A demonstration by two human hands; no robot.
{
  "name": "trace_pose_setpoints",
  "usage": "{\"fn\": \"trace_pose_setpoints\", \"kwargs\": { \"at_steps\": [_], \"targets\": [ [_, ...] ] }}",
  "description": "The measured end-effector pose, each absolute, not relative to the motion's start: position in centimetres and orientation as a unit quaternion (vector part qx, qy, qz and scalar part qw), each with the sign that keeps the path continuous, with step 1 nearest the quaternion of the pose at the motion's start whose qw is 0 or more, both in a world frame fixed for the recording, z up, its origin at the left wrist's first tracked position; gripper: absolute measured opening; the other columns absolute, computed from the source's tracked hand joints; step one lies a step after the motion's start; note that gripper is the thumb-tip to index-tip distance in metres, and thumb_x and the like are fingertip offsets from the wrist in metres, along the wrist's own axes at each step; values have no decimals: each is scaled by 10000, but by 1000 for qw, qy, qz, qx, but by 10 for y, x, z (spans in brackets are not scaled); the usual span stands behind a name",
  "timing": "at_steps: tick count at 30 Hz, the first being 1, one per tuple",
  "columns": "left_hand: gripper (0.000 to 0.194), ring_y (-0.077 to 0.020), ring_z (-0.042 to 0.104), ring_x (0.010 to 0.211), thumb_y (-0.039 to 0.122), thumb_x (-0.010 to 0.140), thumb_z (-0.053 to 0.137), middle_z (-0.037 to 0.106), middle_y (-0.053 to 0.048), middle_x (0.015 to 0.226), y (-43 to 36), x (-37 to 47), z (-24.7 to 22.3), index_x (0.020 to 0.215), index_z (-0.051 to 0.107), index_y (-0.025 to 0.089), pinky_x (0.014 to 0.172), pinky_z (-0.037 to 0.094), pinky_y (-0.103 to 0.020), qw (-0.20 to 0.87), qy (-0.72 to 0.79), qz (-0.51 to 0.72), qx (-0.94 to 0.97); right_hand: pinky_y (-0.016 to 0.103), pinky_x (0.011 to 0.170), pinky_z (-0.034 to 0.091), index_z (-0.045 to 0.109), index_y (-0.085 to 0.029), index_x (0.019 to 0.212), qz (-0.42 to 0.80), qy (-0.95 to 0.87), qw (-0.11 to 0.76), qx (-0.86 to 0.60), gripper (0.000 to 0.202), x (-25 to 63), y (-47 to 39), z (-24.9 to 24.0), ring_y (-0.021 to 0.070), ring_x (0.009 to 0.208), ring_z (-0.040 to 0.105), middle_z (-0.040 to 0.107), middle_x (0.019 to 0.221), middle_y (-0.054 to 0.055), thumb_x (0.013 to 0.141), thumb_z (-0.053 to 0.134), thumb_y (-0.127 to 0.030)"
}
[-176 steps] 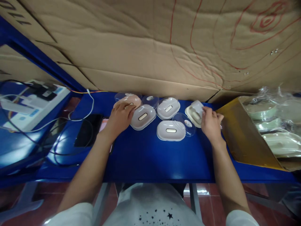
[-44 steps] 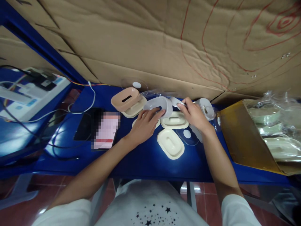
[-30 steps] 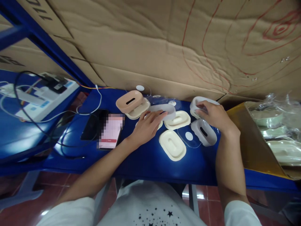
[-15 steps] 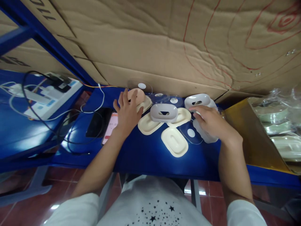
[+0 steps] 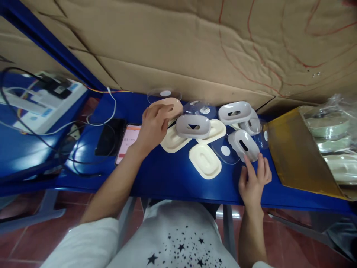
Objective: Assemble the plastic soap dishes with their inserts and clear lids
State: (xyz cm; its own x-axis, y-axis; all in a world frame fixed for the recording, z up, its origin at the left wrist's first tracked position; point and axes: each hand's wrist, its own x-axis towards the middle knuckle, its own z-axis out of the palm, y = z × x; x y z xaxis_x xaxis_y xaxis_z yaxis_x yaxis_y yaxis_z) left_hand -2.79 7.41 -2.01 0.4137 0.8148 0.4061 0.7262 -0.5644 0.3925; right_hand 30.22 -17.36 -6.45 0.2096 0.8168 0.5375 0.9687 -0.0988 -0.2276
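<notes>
My left hand is closed over the near edge of a peach oval soap dish, its fingers bunched and partly hiding the dish. At the right, my right hand has its fingers apart, with the index fingertip at the near edge of a grey slotted soap dish; nothing is held in it. Another grey soap dish rests across cream oval trays between the hands. A separate cream tray lies nearer to me. Behind the right hand is a third grey dish.
Clear plastic pieces with round white stickers lie among the dishes. A phone showing a timer is left of my left hand, beside cables and a power strip. An open cardboard box with wrapped green dishes stands right. Cardboard walls the back.
My left hand has gone from spread to closed on the peach dish, which has shifted right. My right hand has drawn back toward me, uncovering the grey dishes. The view has shifted slightly.
</notes>
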Motion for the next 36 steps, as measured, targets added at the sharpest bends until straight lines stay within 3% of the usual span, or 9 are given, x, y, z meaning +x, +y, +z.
{"fn": "trace_pose_setpoints", "kwargs": {
  "at_steps": [2, 6, 9, 12, 16, 20, 25, 29, 36],
  "targets": [
    [463, -309, 554, 1447, 204, 1069, 463, 630, -132, 1491, 61, -27, -11, 1522, 547, 246, 1251, 381, -548, 66, 420, 268, 864, 656, 1178, 394, 540, -354, 1586, -100, -624, 295, -717, 581, 289, -181, -61, 397, 1540, 458, 486, 1681, 106, 1041, 552, -155],
    [440, -280, 649, 1307, 208, 1105, 481, 688, -107, 1406, 11, -23, -4, 1540, 520, 261, 1127, 518, -482, 85, 342, 233, 907, 550, 1173, 419, 573, -346, 1531, 35, -733, 250, -632, 490, 253, -183, -53, 314, 1440, 579, 637, 1548, 68, 1060, 605, -217],
    [400, -273, 653, 1302, 197, 1102, 528, 676, -114, 1424, -32, -22, -13, 1497, 558, 252, 1096, 549, -469, 121, 289, 190, 930, 520, 1235, 364, 608, -295, 1463, 88, -779, 226, -578, 416, 235, -178, -54, 265, 1498, 533, 636, 1557, 54, 1070, 563, -168],
    [379, -324, 525, 1487, 241, 1087, 599, 551, -147, 1596, -63, -26, -27, 1465, 579, 238, 1201, 479, -560, 143, 281, 160, 936, 497, 1273, 346, 635, -268, 1411, 126, -798, 242, -536, 448, 236, -171, -56, 228, 1561, 464, 595, 1603, 43, 1042, 487, -62],
    [329, -337, 506, 1512, 294, 1052, 681, 557, -145, 1600, -77, -32, -42, 1370, 623, 234, 1247, 427, -609, 158, 305, 181, 921, 527, 1259, 361, 617, -276, 1460, 82, -764, 256, -587, 418, 255, -158, -54, 271, 1566, 460, 546, 1646, 74, 1056, 573, -180],
    [287, -307, 600, 1411, 307, 1045, 694, 636, -145, 1503, -80, -28, -47, 1313, 630, 227, 1209, 473, -577, 188, 293, 203, 915, 560, 1191, 380, 631, -259, 1432, 10, -702, 233, -673, 343, 274, -147, -54, 298, 1362, 655, 700, 1469, 103, 1094, 575, -280],
    [399, -318, 542, 1478, 290, 1047, 680, 580, -157, 1565, -83, -24, -48, 1431, 581, 248, 1230, 456, -562, 216, 284, 205, 911, 567, 1185, 413, 720, -305, 1220, 73, -684, 276, -671, 193, 287, -162, -42, 254, 1108, 760, 811, 1185, 35, 1097, 571, -309],
    [533, -356, 508, 1499, 332, 1044, 684, 498, -178, 1638, -82, -30, -48, 1545, 516, 263, 1215, 437, -594, 220, 307, 187, 907, 457, 949, 603, 678, -293, 1351, 124, -566, 399, -711, 306, 292, -173, -32, 256, 1026, 756, 779, 1117, 70, 1077, 579, -384],
    [673, -363, 550, 1435, 361, 991, 751, 527, -127, 1626, -83, -41, -48, 1603, 472, 330, 1188, 414, -603, 248, 315, 148, 904, 383, 718, 595, 670, -251, 1380, 160, -480, 435, -745, 369, 301, -161, -43, 194, 713, 679, 764, 1000, 63, 1115, 475, -419]
  ]
}}
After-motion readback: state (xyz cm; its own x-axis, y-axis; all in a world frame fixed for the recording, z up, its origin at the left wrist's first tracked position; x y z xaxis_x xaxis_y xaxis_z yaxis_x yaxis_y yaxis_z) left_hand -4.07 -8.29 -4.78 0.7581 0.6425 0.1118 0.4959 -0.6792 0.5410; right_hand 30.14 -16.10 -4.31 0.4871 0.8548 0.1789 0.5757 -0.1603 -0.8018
